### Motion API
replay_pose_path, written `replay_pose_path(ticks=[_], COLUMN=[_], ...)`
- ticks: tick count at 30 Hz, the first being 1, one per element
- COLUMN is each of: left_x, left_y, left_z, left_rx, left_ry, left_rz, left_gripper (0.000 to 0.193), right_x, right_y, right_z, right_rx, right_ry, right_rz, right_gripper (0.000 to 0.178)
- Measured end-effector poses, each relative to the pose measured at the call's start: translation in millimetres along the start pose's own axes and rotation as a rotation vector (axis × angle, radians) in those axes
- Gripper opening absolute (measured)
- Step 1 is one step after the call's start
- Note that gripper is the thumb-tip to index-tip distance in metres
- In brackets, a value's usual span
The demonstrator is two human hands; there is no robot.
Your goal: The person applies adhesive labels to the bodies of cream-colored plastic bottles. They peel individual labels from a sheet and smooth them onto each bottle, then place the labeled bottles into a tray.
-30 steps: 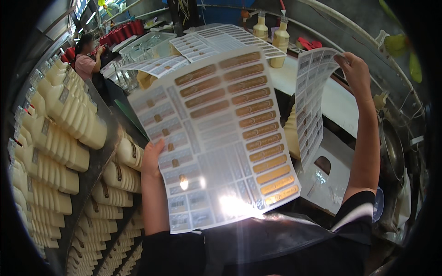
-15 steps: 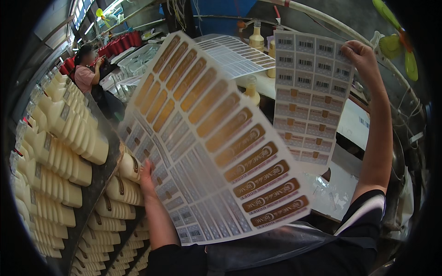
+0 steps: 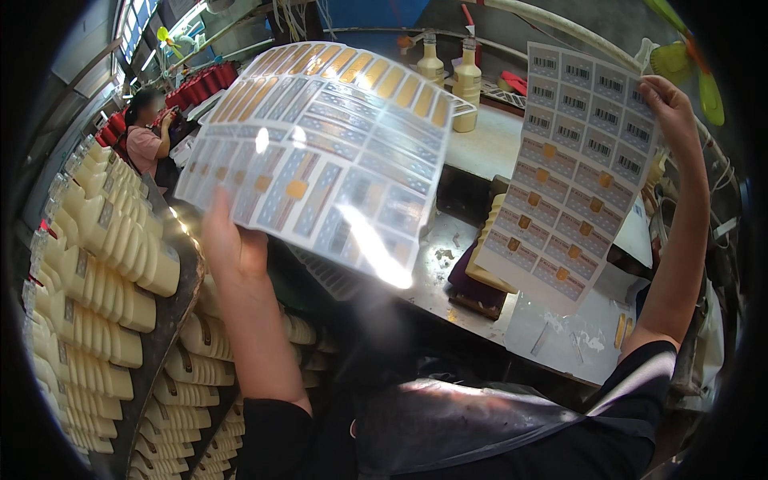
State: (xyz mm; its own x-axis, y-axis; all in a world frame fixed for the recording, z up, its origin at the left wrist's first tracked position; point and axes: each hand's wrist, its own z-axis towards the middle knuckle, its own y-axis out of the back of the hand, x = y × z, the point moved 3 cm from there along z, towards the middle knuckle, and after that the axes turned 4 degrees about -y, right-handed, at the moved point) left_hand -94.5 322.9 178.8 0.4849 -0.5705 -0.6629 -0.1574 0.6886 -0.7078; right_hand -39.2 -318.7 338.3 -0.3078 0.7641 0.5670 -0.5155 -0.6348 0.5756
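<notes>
My left hand [image 3: 236,244] grips the near left edge of a large label sheet [image 3: 376,152], thumb up against it. The sheet is bowed and shiny, with rows of gold strips along the far side and smaller grey-white labels nearer me. My right hand [image 3: 670,108] pinches the upper right corner of a narrower label sheet [image 3: 572,180], which hangs down at a slant. It carries barcode labels on top and gold-marked labels below. Both sheets are in the air, apart from each other, above the workbench [image 3: 472,160].
Many cream bottles [image 3: 112,272] stand in rows on the left. Two cream bottles [image 3: 466,84] stand at the bench's back. A dark purple padded block [image 3: 478,280] lies under the right sheet. A co-worker [image 3: 148,140] sits far left; a green fan [image 3: 708,88] is at upper right.
The large sheet has swung up and away from me, from steeply tilted to flatter, uncovering more bench. My left hand has risen slightly leftward. The narrower sheet has shifted right and slants more.
</notes>
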Motion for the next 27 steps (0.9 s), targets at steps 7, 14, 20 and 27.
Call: replay_pose_path(ticks=[7,14,20,27], left_x=[15,52,49,4], left_y=[-55,-59,-46,-17], left_z=[96,211,220,93], left_rx=[0.020,-0.203,-0.135,-0.327], left_ry=[-0.171,0.025,-0.008,-1.048], left_rz=[0.271,0.470,0.444,1.330], left_gripper=[0.035,0.018,0.039,0.074], right_x=[15,46,62,92], right_y=[5,5,12,-29], right_z=[-13,-31,-22,31], right_rx=[0.080,0.040,0.029,0.061], right_ry=[0.030,0.039,-0.016,0.218], right_rz=[0.012,-0.015,-0.097,-0.141], right_gripper=[0.030,0.029,0.030,0.039])
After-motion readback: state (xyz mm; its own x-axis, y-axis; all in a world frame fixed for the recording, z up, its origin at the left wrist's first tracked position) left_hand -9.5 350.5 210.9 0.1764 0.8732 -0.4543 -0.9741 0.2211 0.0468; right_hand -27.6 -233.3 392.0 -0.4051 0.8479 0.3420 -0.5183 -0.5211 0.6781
